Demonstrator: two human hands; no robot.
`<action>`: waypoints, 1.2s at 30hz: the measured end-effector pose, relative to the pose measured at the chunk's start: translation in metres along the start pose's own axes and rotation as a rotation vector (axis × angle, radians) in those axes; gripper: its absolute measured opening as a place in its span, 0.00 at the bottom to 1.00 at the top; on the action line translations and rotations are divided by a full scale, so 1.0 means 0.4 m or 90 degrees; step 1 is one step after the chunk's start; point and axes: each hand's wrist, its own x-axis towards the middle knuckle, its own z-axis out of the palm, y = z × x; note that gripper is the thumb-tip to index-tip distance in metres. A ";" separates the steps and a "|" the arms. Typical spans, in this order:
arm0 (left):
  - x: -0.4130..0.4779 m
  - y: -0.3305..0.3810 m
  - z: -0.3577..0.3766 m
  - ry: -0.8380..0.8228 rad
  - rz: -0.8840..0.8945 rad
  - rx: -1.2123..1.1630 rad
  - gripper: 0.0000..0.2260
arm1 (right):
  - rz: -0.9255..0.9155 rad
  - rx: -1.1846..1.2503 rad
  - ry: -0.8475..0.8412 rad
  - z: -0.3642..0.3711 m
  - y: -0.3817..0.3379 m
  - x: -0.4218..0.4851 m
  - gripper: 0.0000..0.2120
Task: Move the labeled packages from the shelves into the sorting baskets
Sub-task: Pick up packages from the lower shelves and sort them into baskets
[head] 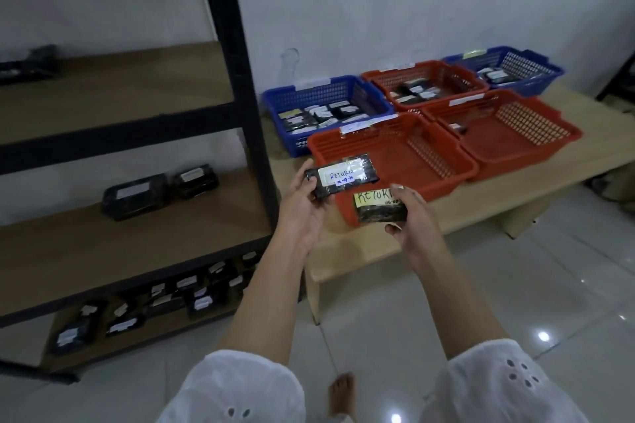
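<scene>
The left hand grips a black package labeled "RETURN". The right hand holds a second package. Both hover over the near edge of the front red basket on the low table.

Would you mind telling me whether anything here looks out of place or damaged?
Nothing looks damaged or spilled. The only untidy spot is the bottom shelf, where the packages lie jumbled at mixed angles.
</scene>
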 end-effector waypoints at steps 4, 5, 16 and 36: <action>0.121 -0.033 0.128 -0.011 -0.010 -0.007 0.15 | -0.017 0.012 0.002 -0.051 -0.073 0.134 0.02; 0.145 -0.037 0.162 -0.021 -0.012 -0.008 0.15 | -0.023 0.015 0.001 -0.063 -0.092 0.167 0.02; 0.368 -0.182 0.456 -0.039 -0.016 0.002 0.17 | -0.004 0.057 0.021 -0.251 -0.258 0.520 0.02; 0.578 -0.464 0.793 0.164 0.059 -0.066 0.15 | 0.259 -0.123 -0.066 -0.533 -0.324 1.088 0.16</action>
